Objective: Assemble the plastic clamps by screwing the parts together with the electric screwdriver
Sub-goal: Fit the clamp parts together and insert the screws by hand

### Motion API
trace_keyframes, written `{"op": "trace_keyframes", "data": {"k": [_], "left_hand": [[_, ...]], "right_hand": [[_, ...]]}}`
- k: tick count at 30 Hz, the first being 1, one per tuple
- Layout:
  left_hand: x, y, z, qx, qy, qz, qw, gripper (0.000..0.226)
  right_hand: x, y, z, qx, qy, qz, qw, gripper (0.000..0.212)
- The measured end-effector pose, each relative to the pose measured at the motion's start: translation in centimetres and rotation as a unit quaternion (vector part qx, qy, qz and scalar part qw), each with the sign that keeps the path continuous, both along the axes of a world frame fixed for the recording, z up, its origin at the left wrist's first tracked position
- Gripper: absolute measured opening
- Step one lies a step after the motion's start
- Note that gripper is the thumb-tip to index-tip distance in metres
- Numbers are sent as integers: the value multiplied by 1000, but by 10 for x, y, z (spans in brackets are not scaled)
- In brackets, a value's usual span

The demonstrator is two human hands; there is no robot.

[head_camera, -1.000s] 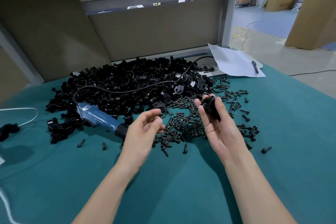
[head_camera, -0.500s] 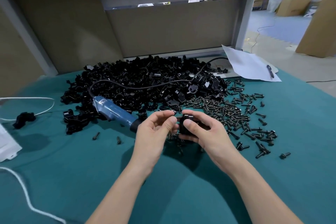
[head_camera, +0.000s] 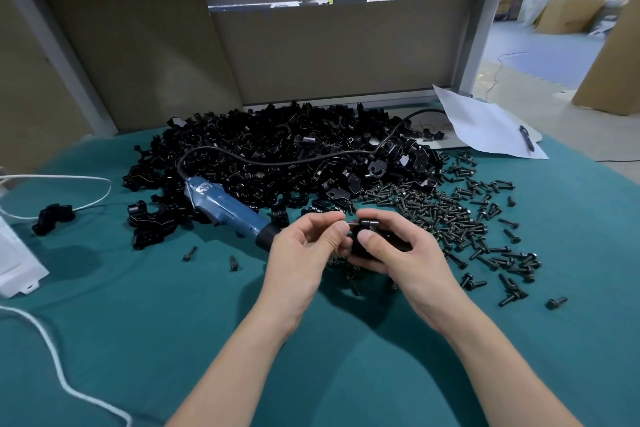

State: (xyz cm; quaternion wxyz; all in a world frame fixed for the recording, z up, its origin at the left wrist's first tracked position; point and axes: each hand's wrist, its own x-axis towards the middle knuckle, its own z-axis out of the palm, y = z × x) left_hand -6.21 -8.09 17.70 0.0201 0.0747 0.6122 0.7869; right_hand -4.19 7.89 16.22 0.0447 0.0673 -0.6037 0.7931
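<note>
Pinching 1 screw (head_camera: 354,225) in left hand (head_camera: 304,253), shaft level and aimed right into plastic clamp (head_camera: 358,247) gripped by right hand (head_camera: 408,260), just right of electric screwdriver (head_camera: 225,208).

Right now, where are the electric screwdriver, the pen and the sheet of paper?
electric screwdriver (head_camera: 223,208): head view, on its blue body.
pen (head_camera: 526,139): head view, on its dark barrel.
sheet of paper (head_camera: 485,125): head view, on its bare white middle.

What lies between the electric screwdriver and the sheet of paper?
Head view: the pile of black clamp parts, with a black cable draped across it.
</note>
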Motion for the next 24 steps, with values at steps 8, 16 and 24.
{"op": "trace_keyframes", "data": {"k": [8, 16, 24], "left_hand": [[0, 2, -2, -25, 1, 5, 1000, 6], [4, 2, -4, -123, 28, 22, 992, 34], [1, -1, -5, -143, 34, -16, 989, 11]], "right_hand": [[3, -1, 0, 16, -2, 16, 1000, 24], [6, -3, 2, 93, 9, 8, 996, 24], [6, -2, 3, 78, -1, 15, 997, 25]]}}
